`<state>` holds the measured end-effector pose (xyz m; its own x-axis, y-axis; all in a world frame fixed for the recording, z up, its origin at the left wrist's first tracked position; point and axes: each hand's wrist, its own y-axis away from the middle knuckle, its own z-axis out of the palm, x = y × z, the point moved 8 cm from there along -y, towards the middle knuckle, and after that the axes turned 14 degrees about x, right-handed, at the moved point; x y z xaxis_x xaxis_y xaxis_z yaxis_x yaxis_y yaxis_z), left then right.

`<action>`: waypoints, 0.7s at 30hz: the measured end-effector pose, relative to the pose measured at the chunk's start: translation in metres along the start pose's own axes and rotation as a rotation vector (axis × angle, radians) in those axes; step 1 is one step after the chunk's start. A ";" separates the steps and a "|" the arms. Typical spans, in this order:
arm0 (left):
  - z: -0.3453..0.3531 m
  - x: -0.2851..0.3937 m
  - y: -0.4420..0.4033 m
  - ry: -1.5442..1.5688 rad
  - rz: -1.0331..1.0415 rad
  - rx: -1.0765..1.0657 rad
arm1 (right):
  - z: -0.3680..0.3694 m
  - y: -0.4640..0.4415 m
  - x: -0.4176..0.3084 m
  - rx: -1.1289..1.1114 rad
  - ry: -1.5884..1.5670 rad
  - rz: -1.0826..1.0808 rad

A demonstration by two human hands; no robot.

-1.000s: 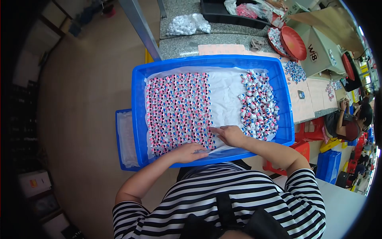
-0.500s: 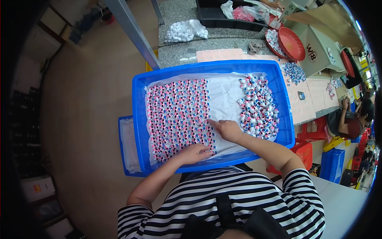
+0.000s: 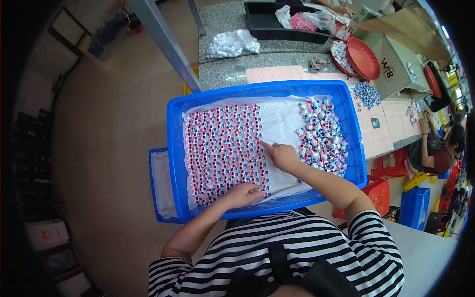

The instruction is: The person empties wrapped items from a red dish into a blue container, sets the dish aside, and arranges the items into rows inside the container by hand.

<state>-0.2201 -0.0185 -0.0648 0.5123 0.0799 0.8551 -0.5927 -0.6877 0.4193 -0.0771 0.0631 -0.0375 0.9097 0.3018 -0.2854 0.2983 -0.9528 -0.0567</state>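
A blue plastic tray [image 3: 356, 148] lined with a white sheet [image 3: 279, 119] lies in front of me. Its left part holds tight rows of small pink, white and blue figure-like pieces [image 3: 222, 143]; their exact kind is too small to make out. On the right is a loose heap of similar pieces [image 3: 321, 136]. My right hand [image 3: 284, 157] has its index finger stretched out, the tip at a piece on the rows' right edge, other fingers curled. Low on that same edge, my left hand [image 3: 242, 195] rests with fingers extended over the nearest pieces, gripping nothing visible.
Behind the tray, a granite-top table [image 3: 222, 74] bears a bag of white pieces [image 3: 232, 43], a black tray [image 3: 287, 34] and red bowls [image 3: 363, 58]. A metal post [image 3: 166, 44] rises at back left. Another person [image 3: 440, 148] sits at right near red stools [image 3: 376, 195].
My right hand's fingertip has moved slightly up along the right edge of the rows. My left hand stays near the lower edge. The whole view has shifted a little.
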 end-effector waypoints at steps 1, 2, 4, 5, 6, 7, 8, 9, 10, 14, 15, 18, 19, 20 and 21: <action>-0.001 0.001 0.000 0.003 0.001 0.007 | 0.003 -0.004 0.002 0.022 0.010 0.005; -0.001 0.000 -0.001 0.002 0.003 0.009 | 0.004 -0.008 0.002 0.044 0.019 0.008; 0.001 -0.002 -0.002 0.037 -0.005 0.006 | 0.006 -0.011 0.003 0.069 0.027 0.009; 0.001 -0.003 -0.003 0.055 -0.009 0.005 | 0.008 -0.010 0.003 0.056 0.036 0.004; 0.000 -0.004 -0.003 0.055 -0.007 0.008 | 0.009 -0.009 0.004 0.043 0.046 -0.002; -0.001 -0.003 -0.002 0.063 -0.009 0.009 | 0.010 -0.009 0.005 0.030 0.056 -0.007; -0.002 -0.002 -0.001 0.070 -0.010 0.009 | 0.011 -0.011 0.006 0.031 0.057 -0.010; -0.003 -0.001 -0.001 0.078 -0.012 0.010 | 0.012 -0.014 0.009 0.042 0.048 0.001; -0.003 -0.002 -0.001 0.078 -0.011 0.012 | 0.012 -0.016 0.012 0.053 0.039 0.012; -0.005 0.004 0.001 0.074 -0.014 0.014 | 0.011 -0.038 0.020 0.091 0.068 0.077; -0.007 0.007 0.003 0.070 -0.015 0.027 | 0.010 -0.041 0.022 0.105 0.087 0.105; -0.023 0.034 0.012 0.053 -0.005 0.057 | 0.017 -0.047 0.029 0.068 0.103 0.100; -0.035 0.063 0.024 0.172 0.090 -0.007 | 0.016 -0.049 0.029 0.049 0.109 0.100; -0.050 0.096 0.040 0.293 0.186 -0.075 | 0.010 -0.049 0.031 0.057 0.111 0.105; -0.072 0.148 0.069 0.363 0.433 -0.163 | -0.005 -0.045 0.030 0.093 0.082 0.110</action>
<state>-0.2297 -0.0016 0.1130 -0.0268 0.0782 0.9966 -0.8033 -0.5950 0.0251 -0.0621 0.1149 -0.0381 0.9570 0.1938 -0.2160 0.1713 -0.9781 -0.1186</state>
